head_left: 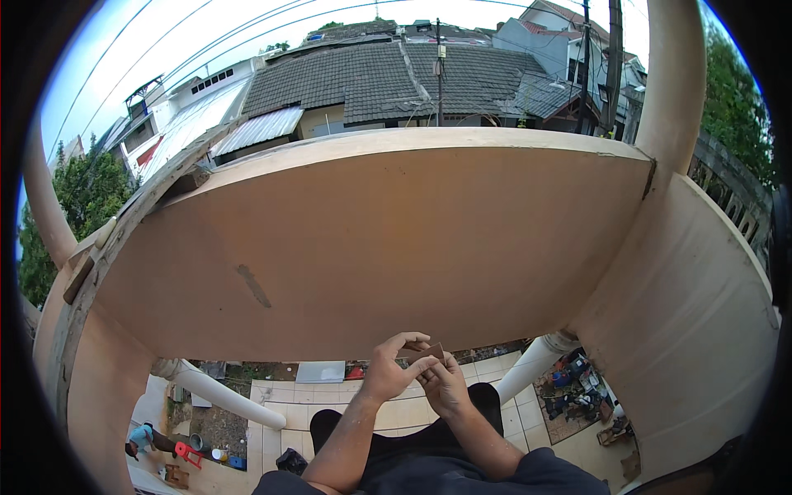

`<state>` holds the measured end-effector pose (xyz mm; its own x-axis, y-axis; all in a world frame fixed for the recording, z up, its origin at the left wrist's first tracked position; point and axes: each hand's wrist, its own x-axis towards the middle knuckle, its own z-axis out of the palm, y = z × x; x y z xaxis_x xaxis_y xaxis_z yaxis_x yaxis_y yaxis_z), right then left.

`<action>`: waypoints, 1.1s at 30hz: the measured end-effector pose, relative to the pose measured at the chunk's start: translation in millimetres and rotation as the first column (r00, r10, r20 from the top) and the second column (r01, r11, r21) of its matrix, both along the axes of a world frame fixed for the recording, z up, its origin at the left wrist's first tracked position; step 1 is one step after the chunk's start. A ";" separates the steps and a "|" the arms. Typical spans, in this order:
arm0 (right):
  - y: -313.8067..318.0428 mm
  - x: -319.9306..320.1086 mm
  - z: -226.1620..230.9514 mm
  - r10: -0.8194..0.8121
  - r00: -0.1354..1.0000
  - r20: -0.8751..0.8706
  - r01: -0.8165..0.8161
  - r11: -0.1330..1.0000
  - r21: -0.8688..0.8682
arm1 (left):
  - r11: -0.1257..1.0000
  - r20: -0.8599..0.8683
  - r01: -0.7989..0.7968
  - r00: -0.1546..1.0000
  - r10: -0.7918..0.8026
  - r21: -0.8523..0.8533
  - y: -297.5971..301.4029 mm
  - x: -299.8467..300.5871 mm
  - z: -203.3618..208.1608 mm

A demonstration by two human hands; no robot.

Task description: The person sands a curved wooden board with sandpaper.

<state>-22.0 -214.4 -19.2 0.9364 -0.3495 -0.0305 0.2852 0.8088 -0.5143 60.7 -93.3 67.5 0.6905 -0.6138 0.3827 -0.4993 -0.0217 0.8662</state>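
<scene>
Forearms angled up and inward, so the left hand (pixel 391 369) and right hand (pixel 446 386) basically meet: fingers curled, mostly closed, both pinching a small brown flat piece (pixel 432 353) near the peach wall's (pixel 388 247) bottom edge.

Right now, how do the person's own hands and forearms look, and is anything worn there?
The left hand and right hand wear no gloves, and no watch or bracelet shows. Both forearms are bare, with small pale specks on them. A dark navy top shows at the lower edge; rings, I cannot tell.
</scene>
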 end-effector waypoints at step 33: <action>0.5 -6.0 10.5 -0.304 0.951 0.066 0.294 0.809 -0.509 | 0.984 -0.315 -0.016 0.948 -0.041 -0.176 23.7 -4.0 -35.9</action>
